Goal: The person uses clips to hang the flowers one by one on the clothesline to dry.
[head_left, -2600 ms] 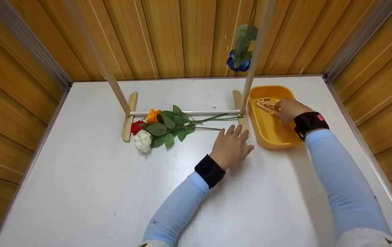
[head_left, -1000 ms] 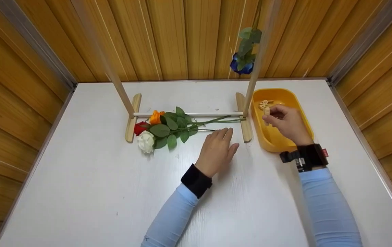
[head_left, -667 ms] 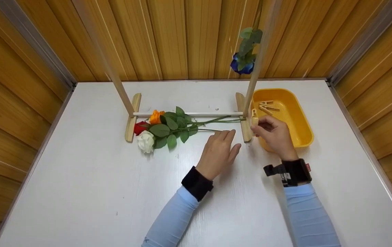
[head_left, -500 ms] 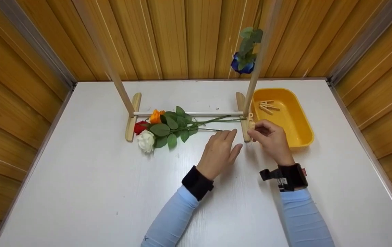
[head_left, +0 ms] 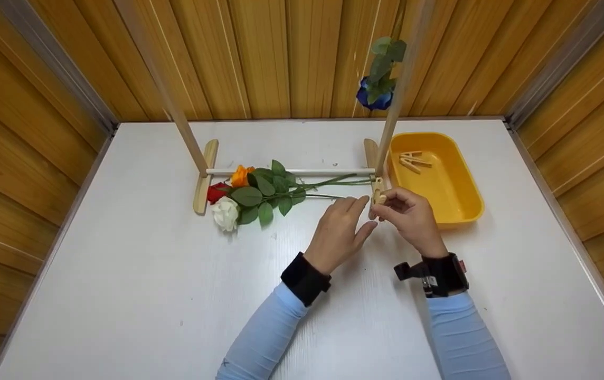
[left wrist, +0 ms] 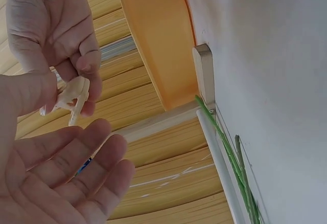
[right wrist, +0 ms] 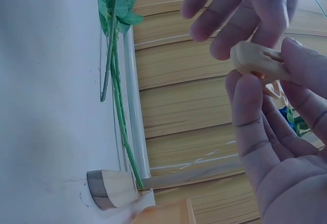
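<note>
My right hand [head_left: 410,219] pinches a pale wooden clothespin [head_left: 378,190] above the right foot of a wooden stand. In the right wrist view, the thumb and fingers hold this clothespin [right wrist: 250,55] up close. My left hand [head_left: 333,232] is just left of it, fingers extended, near the stem ends. Its thumb comes close to the clothespin in the left wrist view; whether they touch I cannot tell. A white rose [head_left: 225,214], a red rose [head_left: 218,192] and an orange rose [head_left: 242,176] lie on the table, stems pointing right.
The stand has two upright posts [head_left: 180,124] and a white bottom rod [head_left: 328,172]. From above hangs a blue rose [head_left: 376,97], head down, by the right post. A yellow bin [head_left: 455,200] at the right contains more clothespins [head_left: 413,161]. Wood-patterned walls enclose the table.
My right hand took a clothespin from the yellow bin and carried it left, over the stand's right foot. My left hand shifted slightly left early on, then stayed near the stems.
</note>
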`<control>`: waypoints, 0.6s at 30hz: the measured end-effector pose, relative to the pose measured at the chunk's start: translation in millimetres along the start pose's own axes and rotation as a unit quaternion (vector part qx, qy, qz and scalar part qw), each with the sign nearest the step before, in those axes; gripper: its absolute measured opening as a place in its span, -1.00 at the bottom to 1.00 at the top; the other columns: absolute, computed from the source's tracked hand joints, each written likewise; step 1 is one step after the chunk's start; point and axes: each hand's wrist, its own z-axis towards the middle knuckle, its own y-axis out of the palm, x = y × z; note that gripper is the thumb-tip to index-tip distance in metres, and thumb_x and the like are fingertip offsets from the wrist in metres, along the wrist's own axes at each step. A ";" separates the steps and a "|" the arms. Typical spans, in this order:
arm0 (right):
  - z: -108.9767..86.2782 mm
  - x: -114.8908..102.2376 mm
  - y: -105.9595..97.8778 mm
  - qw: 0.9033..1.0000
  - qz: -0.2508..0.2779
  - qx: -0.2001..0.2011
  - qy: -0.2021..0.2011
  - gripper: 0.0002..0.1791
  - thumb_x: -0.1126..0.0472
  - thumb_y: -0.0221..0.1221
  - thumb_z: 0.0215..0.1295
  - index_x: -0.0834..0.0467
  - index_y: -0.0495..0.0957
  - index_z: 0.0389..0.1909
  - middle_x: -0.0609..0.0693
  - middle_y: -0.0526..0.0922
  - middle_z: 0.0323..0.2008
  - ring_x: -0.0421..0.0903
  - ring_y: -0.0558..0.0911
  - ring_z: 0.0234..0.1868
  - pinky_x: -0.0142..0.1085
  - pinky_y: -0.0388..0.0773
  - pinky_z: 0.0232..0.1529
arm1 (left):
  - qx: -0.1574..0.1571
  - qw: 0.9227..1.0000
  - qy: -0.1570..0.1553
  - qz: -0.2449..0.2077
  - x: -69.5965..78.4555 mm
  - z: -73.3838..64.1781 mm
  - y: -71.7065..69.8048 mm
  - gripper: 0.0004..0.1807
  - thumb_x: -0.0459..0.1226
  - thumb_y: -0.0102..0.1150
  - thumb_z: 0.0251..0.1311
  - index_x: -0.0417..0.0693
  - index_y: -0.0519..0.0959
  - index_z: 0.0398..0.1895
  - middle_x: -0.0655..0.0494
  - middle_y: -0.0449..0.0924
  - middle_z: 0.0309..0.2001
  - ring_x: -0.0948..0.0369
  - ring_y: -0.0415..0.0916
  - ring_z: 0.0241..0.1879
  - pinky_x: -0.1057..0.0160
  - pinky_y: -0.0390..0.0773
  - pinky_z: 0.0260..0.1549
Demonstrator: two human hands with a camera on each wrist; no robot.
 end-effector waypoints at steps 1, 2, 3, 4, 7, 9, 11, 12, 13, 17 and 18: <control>0.0 0.0 0.9 1.000 0.002 -0.005 -0.001 -0.88 0.55 0.33 0.23 0.49 0.62 -0.23 0.18 0.73 -0.43 -0.14 0.71 -0.40 -0.40 0.66 -0.31 | 0.003 1.000 0.000 -0.004 -0.1 -0.1 0.3 -0.54 -0.12 0.33 0.37 -0.18 0.58 0.21 0.02 0.67 -0.10 0.11 0.61 -0.07 0.19 0.60 -0.03; 0.1 0.1 1.7 1.000 0.001 -0.009 -0.003 -0.88 0.55 0.33 0.24 0.49 0.62 -0.23 0.20 0.73 -0.42 -0.13 0.72 -0.39 -0.39 0.68 -0.30 | 0.005 1.000 0.000 -0.006 -0.2 -0.2 0.5 -0.55 -0.13 0.35 0.36 -0.17 0.58 0.19 0.03 0.66 -0.12 0.12 0.60 -0.09 0.20 0.59 -0.06; 0.1 0.3 2.2 1.000 -0.002 -0.010 -0.005 -0.89 0.54 0.32 0.25 0.48 0.63 -0.23 0.21 0.74 -0.41 -0.13 0.73 -0.38 -0.38 0.68 -0.29 | 0.009 1.000 0.000 -0.007 -0.3 -0.3 0.5 -0.56 -0.14 0.37 0.34 -0.17 0.59 0.17 0.05 0.65 -0.14 0.12 0.60 -0.10 0.21 0.59 -0.07; 0.1 0.3 2.4 1.000 -0.008 -0.009 -0.006 -0.90 0.53 0.32 0.25 0.47 0.64 -0.23 0.19 0.74 -0.40 -0.14 0.73 -0.38 -0.38 0.69 -0.28 | 0.012 1.000 0.000 -0.008 -0.4 -0.2 0.4 -0.58 -0.14 0.38 0.32 -0.15 0.59 0.15 0.06 0.64 -0.16 0.13 0.59 -0.12 0.21 0.58 -0.10; -0.4 -0.3 2.8 1.000 -0.015 -0.007 -0.005 -0.92 0.53 0.31 0.27 0.45 0.67 -0.23 0.13 0.75 -0.37 -0.15 0.73 -0.37 -0.36 0.70 -0.27 | 0.025 1.000 -0.001 -0.018 -0.6 0.5 0.4 -0.64 -0.16 0.38 0.32 -0.16 0.60 0.07 0.08 0.61 -0.23 0.15 0.57 -0.18 0.23 0.56 -0.16; -0.8 -0.8 2.9 1.000 -0.009 -0.010 -0.001 -0.92 0.54 0.30 0.28 0.46 0.68 -0.22 0.09 0.74 -0.34 -0.16 0.73 -0.36 -0.34 0.71 -0.26 | 0.031 0.999 -0.004 -0.024 -0.7 0.8 -0.1 -0.69 -0.17 0.34 0.36 -0.17 0.61 0.03 0.08 0.61 -0.25 0.16 0.56 -0.21 0.24 0.56 -0.18; -0.9 -1.4 3.3 1.000 0.007 -0.018 0.003 -0.90 0.56 0.27 0.29 0.48 0.66 -0.20 0.10 0.73 -0.30 -0.15 0.74 -0.34 -0.31 0.73 -0.23 | 0.032 0.999 -0.010 -0.034 -0.9 1.0 -0.4 -0.72 -0.19 0.30 0.40 -0.18 0.61 0.03 0.06 0.62 -0.25 0.16 0.57 -0.20 0.24 0.57 -0.18; -0.8 -1.6 3.5 1.000 0.015 -0.022 0.005 -0.89 0.56 0.26 0.30 0.50 0.65 -0.18 0.11 0.73 -0.28 -0.14 0.74 -0.33 -0.30 0.73 -0.22 | 0.031 0.999 -0.013 -0.037 -0.9 1.1 -0.9 -0.72 -0.20 0.29 0.41 -0.19 0.61 0.04 0.05 0.64 -0.24 0.16 0.58 -0.19 0.24 0.58 -0.17; -0.7 -1.7 3.6 0.999 0.024 -0.026 0.006 -0.87 0.57 0.25 0.30 0.51 0.64 -0.16 0.14 0.73 -0.26 -0.14 0.74 -0.32 -0.29 0.73 -0.21 | 0.030 0.999 -0.016 -0.039 -1.1 1.1 -1.1 -0.72 -0.22 0.29 0.41 -0.19 0.62 0.05 0.05 0.65 -0.22 0.16 0.59 -0.17 0.24 0.59 -0.16; -0.7 -1.7 3.8 0.998 0.047 -0.034 0.012 -0.80 0.60 0.19 0.32 0.55 0.59 -0.06 0.17 0.72 -0.19 -0.12 0.75 -0.26 -0.25 0.74 -0.17 | 0.024 0.999 -0.026 -0.040 -1.6 0.8 -1.3 -0.72 -0.26 0.33 0.37 -0.19 0.62 0.06 0.04 0.66 -0.19 0.16 0.61 -0.14 0.26 0.61 -0.13; -0.8 -1.4 3.9 0.998 0.052 -0.036 0.013 -0.79 0.61 0.18 0.33 0.56 0.57 -0.03 0.17 0.72 -0.18 -0.12 0.75 -0.25 -0.24 0.74 -0.16 | 0.024 0.999 -0.027 -0.038 -1.7 0.7 -1.3 -0.73 -0.26 0.33 0.36 -0.18 0.63 0.04 0.04 0.65 -0.20 0.16 0.61 -0.15 0.26 0.61 -0.14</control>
